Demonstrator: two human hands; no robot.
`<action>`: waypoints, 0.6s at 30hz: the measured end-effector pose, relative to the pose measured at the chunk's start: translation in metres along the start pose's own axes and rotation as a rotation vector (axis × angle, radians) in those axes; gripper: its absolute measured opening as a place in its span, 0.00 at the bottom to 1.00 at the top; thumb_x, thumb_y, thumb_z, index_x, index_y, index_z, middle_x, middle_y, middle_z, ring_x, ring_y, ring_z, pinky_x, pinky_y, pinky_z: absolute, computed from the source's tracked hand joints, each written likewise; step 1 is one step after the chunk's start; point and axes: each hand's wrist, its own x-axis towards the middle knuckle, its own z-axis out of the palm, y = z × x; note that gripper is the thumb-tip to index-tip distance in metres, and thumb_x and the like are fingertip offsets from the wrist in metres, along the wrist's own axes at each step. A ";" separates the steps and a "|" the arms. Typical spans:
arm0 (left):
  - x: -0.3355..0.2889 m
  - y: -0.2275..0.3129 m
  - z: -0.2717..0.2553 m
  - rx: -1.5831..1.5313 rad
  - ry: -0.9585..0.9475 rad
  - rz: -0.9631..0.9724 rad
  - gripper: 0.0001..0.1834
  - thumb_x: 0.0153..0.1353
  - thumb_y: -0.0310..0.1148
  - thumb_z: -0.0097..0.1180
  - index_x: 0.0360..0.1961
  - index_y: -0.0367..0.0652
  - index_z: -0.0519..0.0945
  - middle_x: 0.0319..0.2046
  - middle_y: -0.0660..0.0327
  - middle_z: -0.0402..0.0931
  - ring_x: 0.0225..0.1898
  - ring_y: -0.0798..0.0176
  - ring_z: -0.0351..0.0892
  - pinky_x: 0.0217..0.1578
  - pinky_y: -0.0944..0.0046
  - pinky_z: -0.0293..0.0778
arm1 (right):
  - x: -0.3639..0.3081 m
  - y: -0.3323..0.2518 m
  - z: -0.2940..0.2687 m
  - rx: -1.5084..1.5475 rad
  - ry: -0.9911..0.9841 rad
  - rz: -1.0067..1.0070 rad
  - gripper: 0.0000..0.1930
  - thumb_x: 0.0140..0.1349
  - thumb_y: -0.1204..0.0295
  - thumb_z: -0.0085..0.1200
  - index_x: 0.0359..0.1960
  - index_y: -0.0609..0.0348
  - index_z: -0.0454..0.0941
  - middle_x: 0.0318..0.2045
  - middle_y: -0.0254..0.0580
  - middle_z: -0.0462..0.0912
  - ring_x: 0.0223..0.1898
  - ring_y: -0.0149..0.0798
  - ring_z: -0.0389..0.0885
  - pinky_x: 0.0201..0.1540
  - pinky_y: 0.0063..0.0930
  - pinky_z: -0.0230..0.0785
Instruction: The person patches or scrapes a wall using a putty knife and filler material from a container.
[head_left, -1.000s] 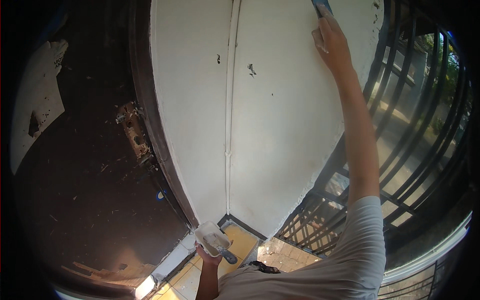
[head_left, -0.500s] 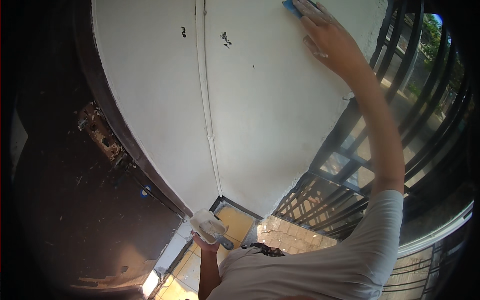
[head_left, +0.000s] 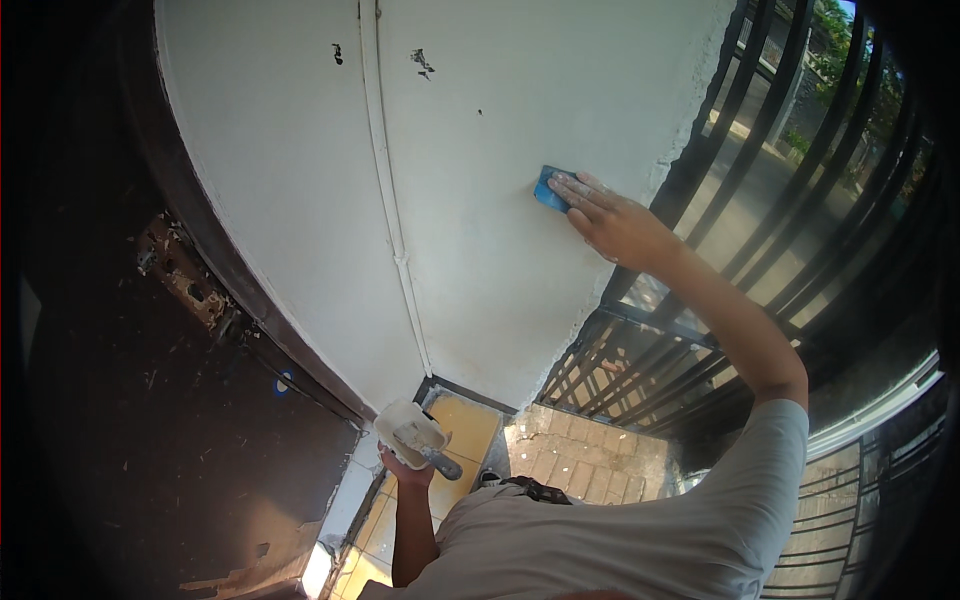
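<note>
My right hand (head_left: 612, 222), dusted white over its fingers, presses a blue flat putty spreader (head_left: 547, 190) to the white wall (head_left: 470, 260). The spreader lies under the fingertips, toward the wall's right edge. Low in front of my body, my left hand (head_left: 412, 476) grips an off-white plastic tub (head_left: 400, 418) from below. Pale paste coats the inside of the tub. A putty knife rests in it, its grey handle (head_left: 445, 465) sticking out over the rim toward me.
A white pipe (head_left: 383, 170) runs down the wall's corner. Dark chipped patches (head_left: 421, 64) mark the wall higher up. On the left stands a brown door (head_left: 230, 450) with a worn lock plate (head_left: 180, 275). Black metal bars (head_left: 745, 190) border the right side. Yellow tiles (head_left: 465, 425) cover the floor below.
My right hand has slid down the wall with the blue spreader, from near the top edge to mid-height. The view has shifted slightly; my left hand still holds the tub low down.
</note>
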 end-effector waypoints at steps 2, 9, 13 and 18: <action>-0.002 0.000 -0.004 0.001 -0.020 -0.017 0.35 0.62 0.63 0.41 0.63 0.55 0.71 0.57 0.60 0.75 0.55 0.45 0.77 0.54 0.20 0.63 | 0.005 0.003 -0.008 0.024 -0.032 -0.002 0.07 0.64 0.75 0.50 0.38 0.67 0.70 0.69 0.54 0.64 0.70 0.48 0.65 0.74 0.42 0.56; -0.011 -0.002 0.016 -0.050 -0.016 -0.065 0.36 0.62 0.63 0.39 0.64 0.55 0.71 0.57 0.59 0.75 0.55 0.44 0.77 0.55 0.19 0.61 | 0.034 0.037 -0.028 -0.143 0.138 0.096 0.06 0.65 0.77 0.48 0.40 0.68 0.71 0.70 0.52 0.63 0.72 0.49 0.60 0.75 0.38 0.52; -0.013 -0.005 0.008 -0.015 -0.053 -0.028 0.36 0.62 0.64 0.39 0.64 0.55 0.71 0.58 0.59 0.75 0.56 0.44 0.76 0.56 0.18 0.59 | 0.020 -0.004 0.010 0.010 0.015 0.048 0.07 0.63 0.78 0.49 0.42 0.67 0.71 0.70 0.52 0.62 0.72 0.48 0.61 0.75 0.38 0.54; -0.022 -0.007 0.006 -0.044 -0.005 -0.031 0.37 0.62 0.64 0.38 0.65 0.54 0.70 0.59 0.59 0.73 0.57 0.44 0.75 0.57 0.18 0.58 | 0.029 -0.029 0.029 0.154 0.012 0.102 0.08 0.61 0.81 0.49 0.42 0.66 0.70 0.70 0.51 0.63 0.71 0.49 0.63 0.73 0.37 0.58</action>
